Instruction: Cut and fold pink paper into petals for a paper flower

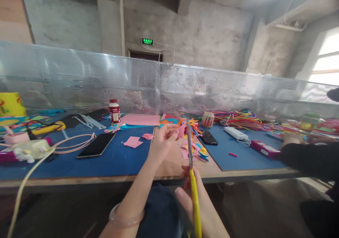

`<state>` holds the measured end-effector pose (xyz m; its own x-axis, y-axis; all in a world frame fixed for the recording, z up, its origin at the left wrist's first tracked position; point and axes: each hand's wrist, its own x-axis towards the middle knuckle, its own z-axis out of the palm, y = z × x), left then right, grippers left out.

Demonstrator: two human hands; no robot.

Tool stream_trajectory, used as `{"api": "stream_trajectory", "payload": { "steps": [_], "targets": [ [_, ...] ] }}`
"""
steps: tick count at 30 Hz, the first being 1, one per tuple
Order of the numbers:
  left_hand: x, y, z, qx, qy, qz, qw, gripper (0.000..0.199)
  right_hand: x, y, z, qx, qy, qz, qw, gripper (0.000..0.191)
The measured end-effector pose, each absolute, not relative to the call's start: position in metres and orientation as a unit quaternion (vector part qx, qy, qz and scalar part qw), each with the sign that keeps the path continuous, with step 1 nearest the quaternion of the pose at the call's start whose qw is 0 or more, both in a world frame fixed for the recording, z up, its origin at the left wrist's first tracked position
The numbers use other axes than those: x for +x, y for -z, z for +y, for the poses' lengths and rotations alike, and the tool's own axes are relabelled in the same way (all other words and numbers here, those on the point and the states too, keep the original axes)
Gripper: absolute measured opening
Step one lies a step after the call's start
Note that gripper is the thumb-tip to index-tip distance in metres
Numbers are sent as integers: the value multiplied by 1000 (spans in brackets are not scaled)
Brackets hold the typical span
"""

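One pink paper (181, 130) is pinched in our left hand (163, 141) above the table (166, 165); our right hand (204, 199) grips scissors (195, 195). We seem to be trimming; another snip calls for parting the blades (189, 144) around it.

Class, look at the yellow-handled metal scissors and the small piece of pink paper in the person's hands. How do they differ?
The yellow-handled metal scissors are long and narrow; the small piece of pink paper is much shorter. The scissors have grey blades and yellow handles; the paper looks pink. The scissors are in the right hand, the paper in the left hand. Both are being held.
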<state>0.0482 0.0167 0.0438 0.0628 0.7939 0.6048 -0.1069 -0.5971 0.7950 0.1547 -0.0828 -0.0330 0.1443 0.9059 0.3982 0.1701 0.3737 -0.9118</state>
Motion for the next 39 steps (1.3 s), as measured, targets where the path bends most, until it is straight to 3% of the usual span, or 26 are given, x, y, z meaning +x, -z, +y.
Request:
{"api": "stream_trajectory", "payload": {
  "steps": [4,9,14,23,39],
  "targets": [
    [47,-49,9,597,-669,269,352,17,155,31,-83,-458,-309,-609,570,58],
    [46,-49,5,552,-699,273,363,18,152,30,-73,-496,-391,-516,579,43],
    [47,-50,-3,545,-712,260,358,16,146,30,-76,-531,-460,-459,545,46],
    [51,-52,-15,576,-685,263,361,12,141,28,-81,-512,-336,-532,584,41],
    [51,-52,-20,588,-663,220,408,13,141,13,-98,-501,-353,-562,556,41]
  ]
}}
